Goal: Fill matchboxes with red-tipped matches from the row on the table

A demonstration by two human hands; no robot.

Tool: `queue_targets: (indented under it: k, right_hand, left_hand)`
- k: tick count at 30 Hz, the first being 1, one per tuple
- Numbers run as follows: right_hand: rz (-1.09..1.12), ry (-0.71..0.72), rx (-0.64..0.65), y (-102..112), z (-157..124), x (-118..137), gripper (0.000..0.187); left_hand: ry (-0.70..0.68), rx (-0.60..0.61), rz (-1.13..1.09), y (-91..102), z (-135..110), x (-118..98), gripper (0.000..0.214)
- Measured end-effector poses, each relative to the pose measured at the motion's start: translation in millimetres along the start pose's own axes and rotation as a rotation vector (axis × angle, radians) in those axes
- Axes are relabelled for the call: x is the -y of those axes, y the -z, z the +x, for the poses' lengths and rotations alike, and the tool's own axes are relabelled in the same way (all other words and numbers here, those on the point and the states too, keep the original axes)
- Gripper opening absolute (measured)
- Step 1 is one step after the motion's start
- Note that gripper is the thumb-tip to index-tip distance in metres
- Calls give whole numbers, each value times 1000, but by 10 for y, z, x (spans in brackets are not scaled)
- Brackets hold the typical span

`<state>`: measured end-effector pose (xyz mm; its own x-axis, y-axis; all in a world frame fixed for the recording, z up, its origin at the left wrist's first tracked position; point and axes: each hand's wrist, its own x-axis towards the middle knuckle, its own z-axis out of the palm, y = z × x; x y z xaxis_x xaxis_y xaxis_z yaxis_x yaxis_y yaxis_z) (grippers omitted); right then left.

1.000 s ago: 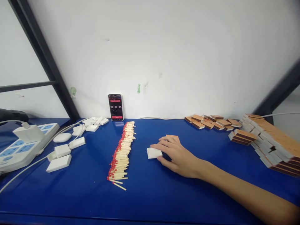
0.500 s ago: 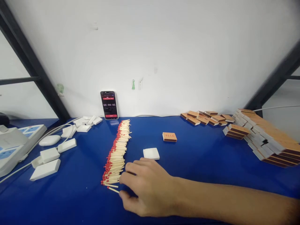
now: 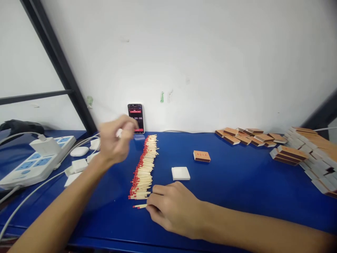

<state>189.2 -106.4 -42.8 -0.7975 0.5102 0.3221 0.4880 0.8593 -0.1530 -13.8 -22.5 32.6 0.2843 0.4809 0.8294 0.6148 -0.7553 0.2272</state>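
Observation:
A long row of red-tipped matches (image 3: 145,165) lies on the blue table (image 3: 226,182). My right hand (image 3: 173,209) rests at the row's near end, fingers pinched on a few matches (image 3: 139,206). My left hand (image 3: 116,142) hangs blurred above the table left of the row, fingers curled; what it holds, if anything, I cannot make out. A white inner tray (image 3: 180,173) and a closed orange matchbox (image 3: 202,156) lie right of the row.
A phone (image 3: 136,118) showing a timer leans on the wall. White trays (image 3: 79,163), a power strip (image 3: 37,161) and cables are at the left. Loose matchboxes (image 3: 244,135) and a stack of box sleeves (image 3: 313,154) fill the right.
My right hand left the white tray and came to the near end of the match row, closing on matches. My left hand has come into view above the table's left side.

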Motion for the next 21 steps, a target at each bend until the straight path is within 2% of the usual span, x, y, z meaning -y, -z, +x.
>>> queue_targets:
  k: [4, 6, 11, 17, 21]
  right_hand:
    - [14, -26, 0, 63, -142, -81, 20]
    - [35, -38, 21, 117, -230, -139, 18]
    - [35, 27, 28, 243, -422, -295, 20]
    - [52, 16, -5, 277, -527, -377, 23]
    - [120, -28, 14, 259, -541, -377, 20]
  left_hand:
    - [-61, 289, 62, -189, -49, 104, 32]
    - [-87, 390, 77, -264, -93, 128, 30]
    - [-122, 477, 82, -289, -191, 67, 28]
    - [-177, 553, 68, -284, -284, -71, 30]
    - [-189, 647, 100, -177, -251, -166, 24]
